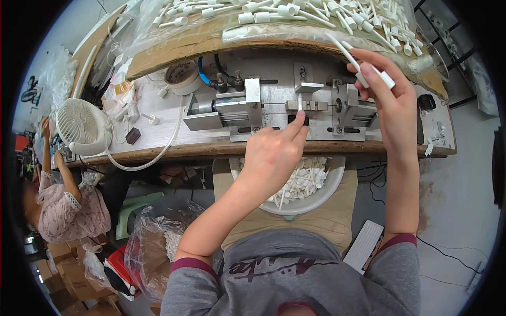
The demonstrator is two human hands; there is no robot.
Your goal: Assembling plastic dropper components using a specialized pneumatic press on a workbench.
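Observation:
My left hand reaches over the bench with its index fingertip at the near end of a white plastic stick. That stick lies in the small metal holder at the middle of a clamping fixture. The fingers are drawn together around the stick's end, which they partly hide. Raised above the fixture's right side, my right hand pinches white capped plastic sticks between thumb and fingers. Their thin ends point up and left, and white caps show by the fingertips.
Many similar white sticks heap on cardboard behind the fixture. A basin of white pieces sits on my lap. Left are a tape roll and a small fan. Another person works at far left.

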